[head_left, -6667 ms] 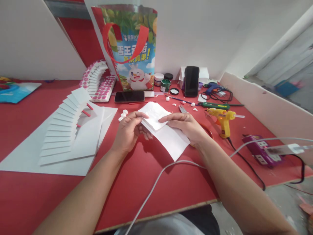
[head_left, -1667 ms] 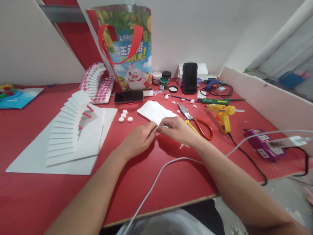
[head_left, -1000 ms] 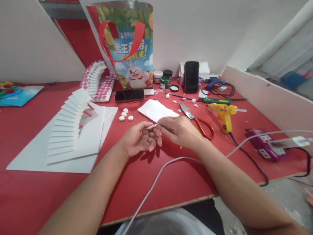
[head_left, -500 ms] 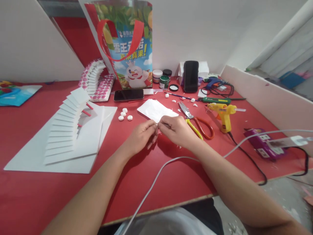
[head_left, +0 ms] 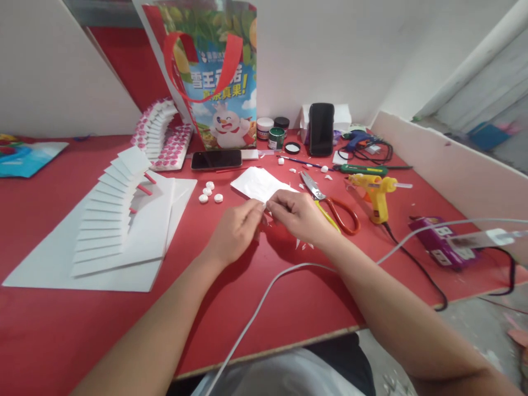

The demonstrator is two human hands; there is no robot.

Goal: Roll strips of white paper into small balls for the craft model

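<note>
At frame centre, the left hand point(head_left: 236, 228), palm up a second ago, has turned over (palm now hidden).

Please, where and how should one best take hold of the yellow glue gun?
I would grip the yellow glue gun by its handle, from the near right side: the handle points toward the person, while the nozzle points left, away from that approach.

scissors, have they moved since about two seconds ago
No. The scissors lie in the same place relative to the yellow glue gun, to its left in the picture, blades pointing the same way.
</note>
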